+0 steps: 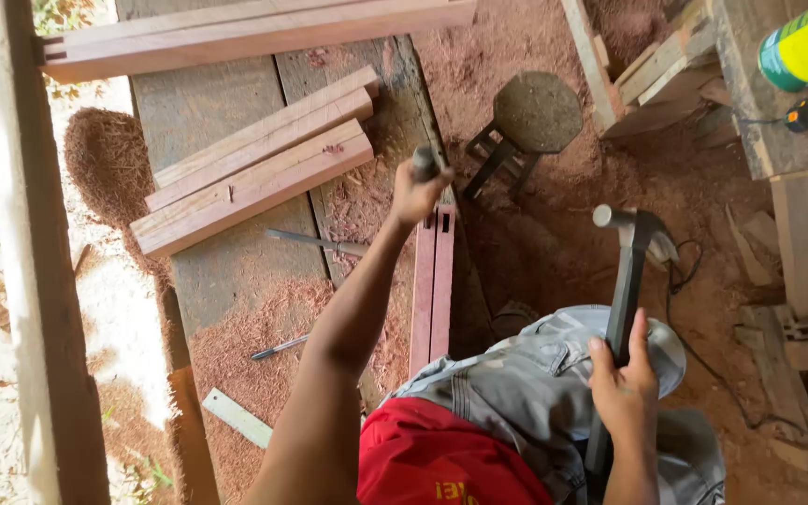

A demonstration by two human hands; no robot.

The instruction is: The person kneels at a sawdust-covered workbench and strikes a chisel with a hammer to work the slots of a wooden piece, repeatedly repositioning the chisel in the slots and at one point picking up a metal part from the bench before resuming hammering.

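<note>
Left hand [420, 192]: fingers are wrapping a chisel [425, 164], standing upright on the red rail [432, 285].
Right hand [624, 379]: gripping the hammer [630, 271], head raised, right of the chisel.
Rail: long axis running near to far.

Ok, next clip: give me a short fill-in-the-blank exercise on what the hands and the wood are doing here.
1. The right hand grips the handle of a raised ____.
2. The left hand holds a chisel upright over a narrow reddish ____ with a slot cut near its end.
3. A small round ____ stands on the sawdust-covered floor beyond the work.
4. Three pale planks lie stacked on the ____ of the left hand.

Missing words: hammer; board; stool; left
</note>
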